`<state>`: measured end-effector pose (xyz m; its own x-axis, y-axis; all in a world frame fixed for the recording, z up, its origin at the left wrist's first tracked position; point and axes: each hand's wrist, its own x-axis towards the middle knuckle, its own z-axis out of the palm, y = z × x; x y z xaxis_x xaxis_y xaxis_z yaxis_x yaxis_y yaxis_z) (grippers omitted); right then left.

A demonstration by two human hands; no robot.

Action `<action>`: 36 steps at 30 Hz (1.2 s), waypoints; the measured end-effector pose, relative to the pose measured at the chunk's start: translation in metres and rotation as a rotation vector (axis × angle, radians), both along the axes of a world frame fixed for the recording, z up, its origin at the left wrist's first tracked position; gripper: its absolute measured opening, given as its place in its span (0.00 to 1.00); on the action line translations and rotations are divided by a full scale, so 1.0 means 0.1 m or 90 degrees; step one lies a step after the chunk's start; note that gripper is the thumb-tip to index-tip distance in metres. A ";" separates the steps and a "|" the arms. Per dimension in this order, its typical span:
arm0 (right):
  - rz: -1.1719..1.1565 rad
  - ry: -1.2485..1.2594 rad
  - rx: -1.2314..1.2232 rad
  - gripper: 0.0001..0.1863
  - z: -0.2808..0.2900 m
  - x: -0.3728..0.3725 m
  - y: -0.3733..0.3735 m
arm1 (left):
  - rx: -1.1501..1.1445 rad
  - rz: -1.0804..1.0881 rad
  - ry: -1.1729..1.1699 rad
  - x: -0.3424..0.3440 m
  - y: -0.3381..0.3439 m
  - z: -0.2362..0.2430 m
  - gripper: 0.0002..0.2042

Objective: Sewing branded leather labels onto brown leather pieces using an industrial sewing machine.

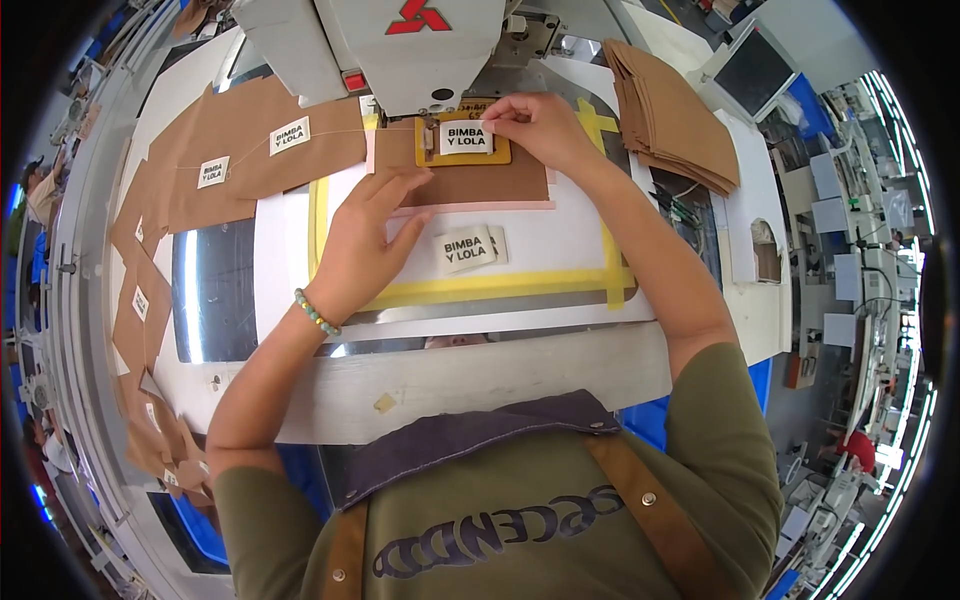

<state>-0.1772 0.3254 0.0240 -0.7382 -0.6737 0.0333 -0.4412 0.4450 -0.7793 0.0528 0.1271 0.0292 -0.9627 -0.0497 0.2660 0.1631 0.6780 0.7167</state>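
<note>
Under the head of a large white sewing machine, a white printed label sits inside a yellow clamp frame. My right hand pinches the label's right edge between thumb and fingertips. Beneath the frame lies a brown fabric piece with a pale pink edge strip. My left hand is open, its fingertips at the left part of that piece and its thumb stretched out over the white work plate. Nearer me, a few loose labels overlap on the plate.
To the left, a chain of brown pieces bearing labels and joined by thread trails down over the table edge. A stack of brown pieces lies at the right. Yellow tape borders the plate. A monitor stands at far right.
</note>
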 end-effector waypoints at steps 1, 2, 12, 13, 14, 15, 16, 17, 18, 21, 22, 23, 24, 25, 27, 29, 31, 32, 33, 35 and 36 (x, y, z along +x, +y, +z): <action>0.008 0.007 -0.008 0.09 -0.01 -0.03 -0.03 | -0.100 -0.013 0.067 -0.03 -0.02 -0.01 0.22; 0.014 0.015 -0.017 0.09 -0.03 -0.05 -0.05 | -0.101 -0.014 0.066 -0.05 -0.04 -0.01 0.22; 0.028 0.037 -0.031 0.09 -0.06 -0.01 -0.08 | -0.273 -0.090 0.136 -0.47 -0.12 -0.19 0.25; 0.040 0.057 -0.040 0.09 -0.07 -0.01 -0.09 | -0.278 -0.095 0.134 -0.50 -0.12 -0.20 0.25; 0.052 0.077 -0.048 0.09 -0.08 -0.01 -0.09 | -0.277 -0.096 0.134 -0.53 -0.12 -0.20 0.25; 0.052 0.077 -0.046 0.09 -0.09 -0.01 -0.08 | -0.283 -0.095 0.127 -0.55 -0.12 -0.21 0.25; 0.054 0.081 -0.044 0.09 -0.10 -0.02 -0.08 | -0.289 -0.094 0.121 -0.57 -0.13 -0.21 0.25; 0.056 0.085 -0.041 0.09 -0.12 -0.02 -0.08 | -0.288 -0.093 0.121 -0.59 -0.14 -0.23 0.25; 0.057 0.085 -0.040 0.09 -0.13 -0.02 -0.06 | -0.303 -0.099 0.119 -0.61 -0.16 -0.26 0.25; 0.068 0.204 -0.043 0.08 -0.15 -0.01 -0.01 | -0.318 -0.109 0.120 -0.62 -0.20 -0.30 0.25; 0.075 0.215 -0.049 0.08 -0.11 0.03 0.00 | -0.318 -0.112 0.122 -0.61 -0.21 -0.30 0.25; 0.082 0.227 -0.054 0.07 -0.08 0.07 0.02 | -0.316 -0.111 0.121 -0.60 -0.22 -0.30 0.25; 0.083 0.226 -0.053 0.07 -0.07 0.07 0.04 | -0.308 -0.105 0.126 -0.59 -0.24 -0.31 0.24; 0.144 0.316 -0.050 0.08 -0.05 0.06 0.10 | -0.300 -0.099 0.132 -0.59 -0.25 -0.31 0.22; 0.207 0.406 -0.045 0.08 -0.01 0.06 0.20 | -0.304 -0.102 0.118 -0.60 -0.28 -0.30 0.24; 0.260 0.447 0.030 0.11 0.02 0.09 0.27 | -0.308 -0.105 0.104 -0.61 -0.29 -0.31 0.25; 0.256 0.481 0.025 0.11 -0.02 0.13 0.29 | -0.320 -0.106 0.120 -0.61 -0.29 -0.31 0.25; 0.251 0.516 0.019 0.12 -0.04 0.14 0.30 | -0.319 -0.106 0.120 -0.61 -0.29 -0.31 0.25; 0.251 0.516 0.019 0.12 -0.07 0.14 0.31 | -0.321 -0.100 0.117 -0.60 -0.29 -0.31 0.25; 0.264 0.557 -0.007 0.12 -0.11 0.14 0.33 | -0.321 -0.093 0.114 -0.59 -0.27 -0.31 0.25; 0.264 0.557 -0.007 0.12 -0.12 0.13 0.35 | -0.313 -0.097 0.122 -0.60 -0.26 -0.31 0.25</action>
<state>-0.1639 0.3600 0.0117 -0.1532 -0.8712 0.4663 -0.9876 0.1183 -0.1035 -0.0067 0.1009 -0.0021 -0.8812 0.2613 0.3939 0.3824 0.8840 0.2688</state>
